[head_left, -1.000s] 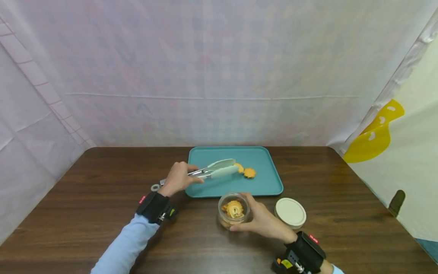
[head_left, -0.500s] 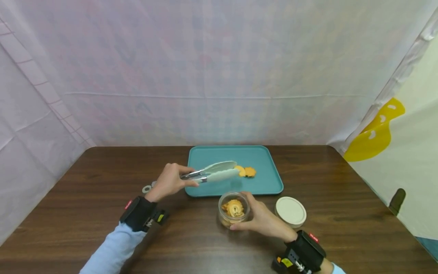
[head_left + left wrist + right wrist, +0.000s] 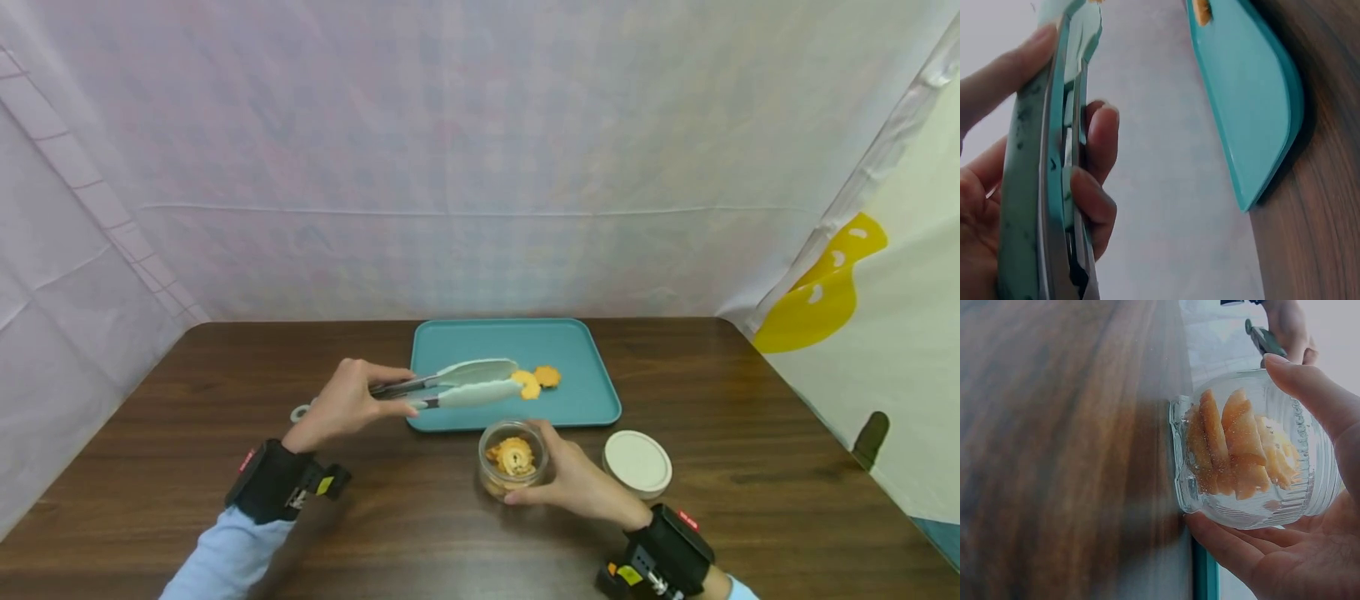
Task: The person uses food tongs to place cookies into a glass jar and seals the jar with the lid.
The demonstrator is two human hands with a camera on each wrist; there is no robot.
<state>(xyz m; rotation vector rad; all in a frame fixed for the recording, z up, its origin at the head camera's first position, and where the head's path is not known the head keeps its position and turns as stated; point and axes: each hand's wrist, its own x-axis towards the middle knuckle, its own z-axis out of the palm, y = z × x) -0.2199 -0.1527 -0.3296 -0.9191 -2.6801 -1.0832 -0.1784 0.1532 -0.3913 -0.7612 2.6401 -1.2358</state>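
My left hand (image 3: 347, 404) grips a pair of metal tongs with pale green tips (image 3: 480, 383), squeezing both arms together in the left wrist view. A yellow cookie (image 3: 527, 384) sits at the tong ends, over the teal tray (image 3: 465, 333). Behind it, another scalloped cookie (image 3: 547, 377) lies on the tray. My right hand (image 3: 573, 483) holds a clear glass jar (image 3: 1272, 515) around its side, upright on the table in front of the tray. Several cookies (image 3: 1235, 444) are stacked inside, a ring-shaped one (image 3: 515, 458) on top.
A round white lid (image 3: 637, 463) lies on the dark wooden table (image 3: 420, 533), right of the jar and close to my right wrist. Pale cloth (image 3: 450, 167) hangs behind the table's far edge.
My left hand has drawn left and slightly nearer with the tongs. The cookie at their tips has shifted nearer, apart from the other one. Right hand and jar stay put.
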